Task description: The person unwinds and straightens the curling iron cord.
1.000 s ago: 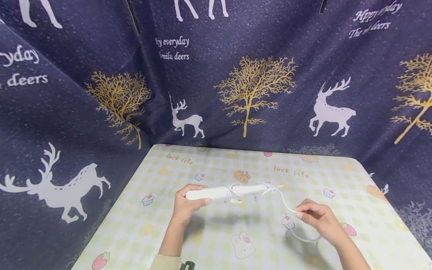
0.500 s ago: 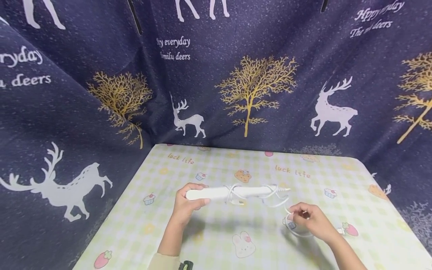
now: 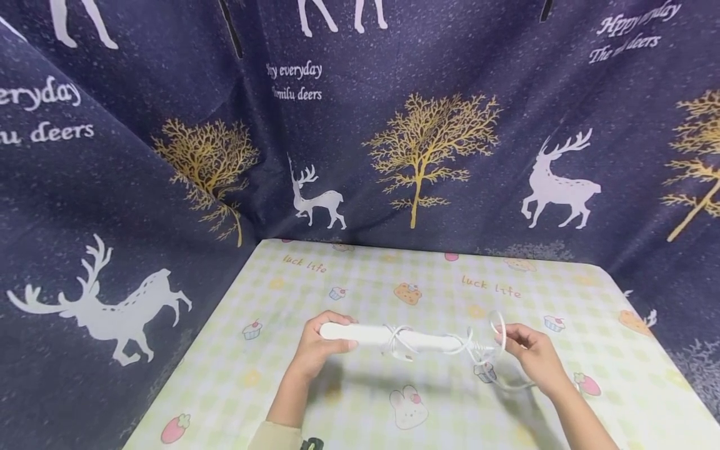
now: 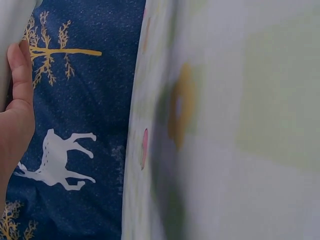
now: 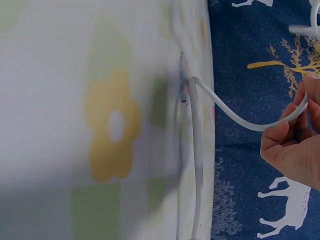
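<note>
My left hand (image 3: 316, 347) grips the left end of a long, smooth white wand-shaped appliance (image 3: 368, 334), held level above the table. Its white power cord (image 3: 503, 342) crosses around the body at the middle and again near the right end, where a ribbed cord sleeve (image 3: 480, 347) sticks out. Just right of that end, my right hand (image 3: 534, 359) pinches the cord, which stands up in a loop. In the right wrist view, the cord (image 5: 235, 117) curves from the tabletop into the bent fingers. Only part of the left hand (image 4: 20, 100) shows in the left wrist view, beside the white body.
A table with a pale green checked cloth (image 3: 304, 400) lies below, printed with cupcakes, strawberries and a rabbit. Some cord trails down near the cloth under the right hand. A dark blue curtain (image 3: 349, 125) with deer and trees hangs behind and to the left.
The right hand has moved the cord left, then raised it into a loop beside the appliance's right end. The appliance has shifted slightly right and down, its right end lower.
</note>
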{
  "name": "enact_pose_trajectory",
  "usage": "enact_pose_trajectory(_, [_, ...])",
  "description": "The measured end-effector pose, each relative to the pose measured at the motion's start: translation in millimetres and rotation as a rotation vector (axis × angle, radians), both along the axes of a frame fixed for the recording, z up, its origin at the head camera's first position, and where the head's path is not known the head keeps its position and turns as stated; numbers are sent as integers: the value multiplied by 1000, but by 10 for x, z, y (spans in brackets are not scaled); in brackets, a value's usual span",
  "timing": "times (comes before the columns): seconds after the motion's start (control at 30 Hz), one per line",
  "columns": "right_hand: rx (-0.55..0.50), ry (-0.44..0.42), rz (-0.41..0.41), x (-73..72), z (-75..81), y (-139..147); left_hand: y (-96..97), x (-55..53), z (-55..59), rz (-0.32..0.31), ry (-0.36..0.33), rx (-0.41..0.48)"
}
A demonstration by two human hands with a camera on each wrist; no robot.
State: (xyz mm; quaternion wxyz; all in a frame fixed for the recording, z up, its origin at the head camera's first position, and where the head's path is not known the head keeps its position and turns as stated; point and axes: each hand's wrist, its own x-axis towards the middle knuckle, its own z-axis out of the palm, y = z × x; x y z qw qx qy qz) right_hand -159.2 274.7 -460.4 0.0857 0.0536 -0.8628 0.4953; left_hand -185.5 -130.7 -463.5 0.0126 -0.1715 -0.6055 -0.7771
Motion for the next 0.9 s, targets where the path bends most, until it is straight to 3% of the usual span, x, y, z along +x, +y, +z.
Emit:
enact_pose_trajectory(0.3, [-57,-56,-51,-36,-20,19,8,10,14,7,22,38])
enact_pose_trajectory(0.4, [-85,-78,-79,-53,-31,61,-28,5,29,-10,38,15])
enact_pose_trajectory(0.53, [-168,-31,-119,-37,39,107,-74,-8,19,-38,36,-33])
enact_pose_trajectory(0.6, [-252,20,-92,-10,102,112,-88,-16,8,-36,22,-53])
enact_pose_trajectory(0.7, [-406,78,9,49,184,111,-87,-32,-9,-1,-8,-71])
enact_pose_trajectory(0.9, [-336,77,158,124,210,160,-65,-56,-27,59,-33,-64])
